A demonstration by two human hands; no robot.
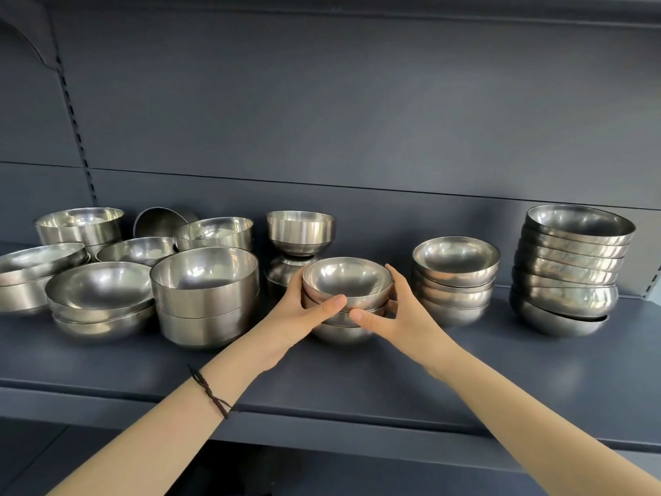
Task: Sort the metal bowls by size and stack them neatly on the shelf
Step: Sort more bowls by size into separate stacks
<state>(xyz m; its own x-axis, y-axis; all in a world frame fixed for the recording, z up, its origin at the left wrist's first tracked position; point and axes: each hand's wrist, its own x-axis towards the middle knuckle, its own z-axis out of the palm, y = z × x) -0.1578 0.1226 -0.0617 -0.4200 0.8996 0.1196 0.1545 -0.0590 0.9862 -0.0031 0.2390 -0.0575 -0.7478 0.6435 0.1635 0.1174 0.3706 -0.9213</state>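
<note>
A short stack of small metal bowls (pixel 346 281) stands mid-shelf. My left hand (pixel 304 309) cups its left side and my right hand (pixel 393 309) its right side, thumbs meeting on the front. To the right stands a stack of small bowls (pixel 456 259), and further right a taller, leaning stack of wide bowls (pixel 572 266). On the left lie mixed bowls: a stack of deep straight-sided bowls (pixel 205 295), a stack of shallow bowls (pixel 100 295) and several loose ones behind.
The dark grey shelf (pixel 357 384) has bare surface in front of the bowls. Just behind my left hand stands a footed bowl (pixel 301 230) on an upturned one. The back panel rises close behind. A slotted upright (pixel 77 127) runs at the left.
</note>
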